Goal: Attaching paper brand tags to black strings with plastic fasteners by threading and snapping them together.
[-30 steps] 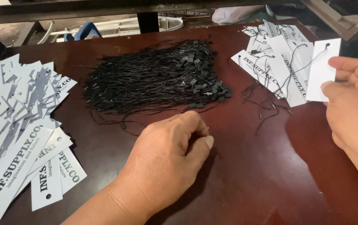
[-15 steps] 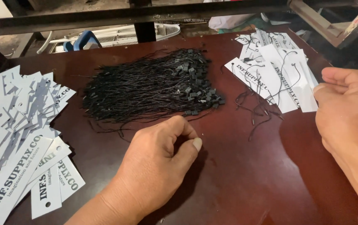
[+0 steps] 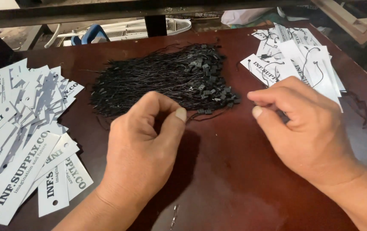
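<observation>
A thick bundle of black strings with small plastic clasps lies mid-table. My left hand rests in front of it, thumb and fingers pinched together; a thin black strand runs from the bundle's near edge to the thumb tip. My right hand hovers at the bundle's right end with thumb and forefinger slightly apart and nothing in them. Behind it lies a pile of white paper tags with strings threaded through.
Loose white printed tags without strings are spread over the left of the dark red-brown table. A few stray black strings lie at the right edge. Beyond the far edge are a dark metal frame and a white fan.
My right hand has let go of the white tag it held at the right pile and moved left toward the bundle. My left hand stayed by the bundle's near edge.
</observation>
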